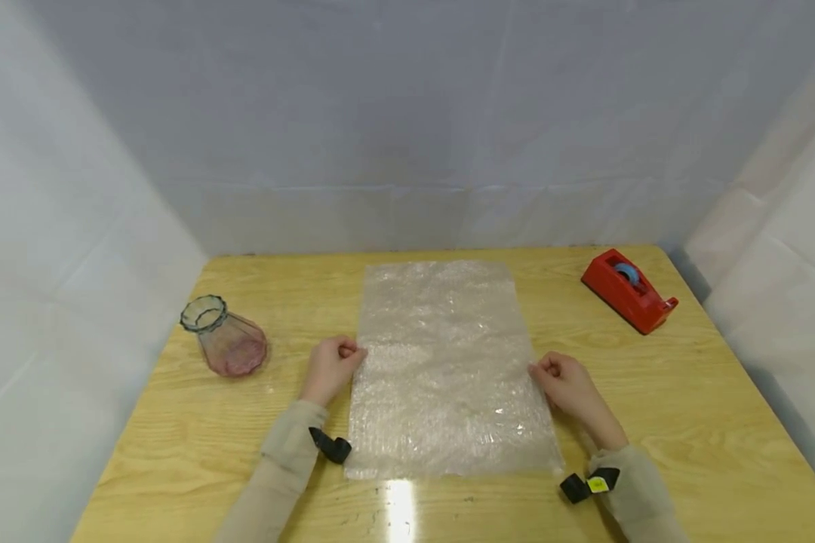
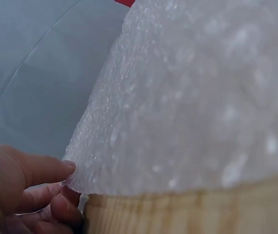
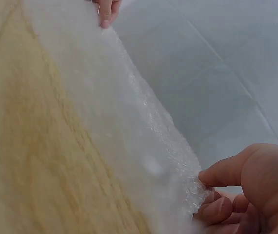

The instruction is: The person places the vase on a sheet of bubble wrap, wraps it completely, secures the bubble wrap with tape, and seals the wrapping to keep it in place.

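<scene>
A clear sheet of bubble wrap (image 1: 448, 369) lies spread over the middle of the wooden table. My left hand (image 1: 331, 368) pinches its left edge between thumb and fingers; the left wrist view shows the bubble wrap (image 2: 178, 107) rising from those fingertips (image 2: 67, 165). On the opposite side my right hand (image 1: 570, 388) pinches the right edge, thumb on top and the other fingers curled beneath, as the right wrist view shows at the bubble wrap's (image 3: 178, 161) border. A ribbed glass vase (image 1: 234, 343), pink at its base with a wavy bluish rim, lies tilted left of my left hand.
At the table's back right stands a red tape dispenser (image 1: 628, 290) with a blue-cored roll. Pale sheeting (image 1: 421, 136) hangs behind the table (image 1: 706, 422) and along both sides. Each sleeve carries a small black wrist camera (image 1: 329, 445).
</scene>
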The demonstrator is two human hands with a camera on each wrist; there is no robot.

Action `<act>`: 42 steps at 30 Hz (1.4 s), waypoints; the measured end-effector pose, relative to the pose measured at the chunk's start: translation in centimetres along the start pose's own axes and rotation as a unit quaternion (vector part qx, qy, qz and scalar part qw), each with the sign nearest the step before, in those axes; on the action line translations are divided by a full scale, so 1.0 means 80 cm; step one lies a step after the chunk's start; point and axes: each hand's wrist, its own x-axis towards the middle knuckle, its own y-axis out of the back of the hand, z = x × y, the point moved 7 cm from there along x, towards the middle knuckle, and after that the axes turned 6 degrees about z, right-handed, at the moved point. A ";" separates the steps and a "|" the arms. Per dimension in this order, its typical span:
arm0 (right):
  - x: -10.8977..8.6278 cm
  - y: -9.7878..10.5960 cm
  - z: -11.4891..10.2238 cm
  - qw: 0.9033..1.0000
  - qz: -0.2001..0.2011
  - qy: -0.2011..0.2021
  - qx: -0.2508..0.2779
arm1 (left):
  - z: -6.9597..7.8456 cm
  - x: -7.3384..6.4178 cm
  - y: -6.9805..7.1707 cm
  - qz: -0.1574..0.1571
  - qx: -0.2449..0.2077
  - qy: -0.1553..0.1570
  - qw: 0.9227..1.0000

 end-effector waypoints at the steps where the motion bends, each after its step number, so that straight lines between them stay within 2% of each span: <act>1: 0.003 0.000 0.000 1.000 0.002 0.005 0.000 | -0.001 0.002 0.000 0.002 -0.002 -0.003 1.000; 5: 0.013 -0.002 0.001 1.000 0.003 0.021 0.003 | -0.004 0.006 0.002 0.009 -0.006 -0.015 1.000; 9: 0.018 -0.005 0.005 0.999 -0.004 0.031 0.013 | -0.009 0.004 0.005 0.013 -0.015 -0.014 1.000; 21: 0.020 -0.010 0.013 0.999 -0.038 0.030 0.010 | -0.013 0.002 0.008 -0.012 -0.027 0.007 1.000; 26: 0.023 -0.010 0.011 0.999 -0.040 0.027 0.006 | -0.013 0.004 0.007 -0.019 -0.013 0.009 1.000; 30: 0.025 -0.009 0.012 0.999 -0.036 0.027 0.005 | -0.008 0.002 0.008 -0.020 0.006 -0.008 1.000; 32: 0.026 -0.008 0.016 0.999 -0.034 0.011 0.032 | -0.003 -0.002 0.012 -0.014 0.014 -0.022 1.000; 35: 0.027 -0.008 0.025 0.994 -0.039 -0.019 0.103 | 0.003 -0.012 0.024 0.004 0.037 -0.038 0.999; 38: 0.027 -0.007 0.033 0.981 -0.047 -0.048 0.183 | 0.005 -0.024 0.042 0.022 0.068 -0.037 0.997; 42: 0.027 -0.004 0.035 0.965 -0.058 -0.037 0.252 | 0.004 -0.039 0.069 0.047 0.088 -0.035 0.994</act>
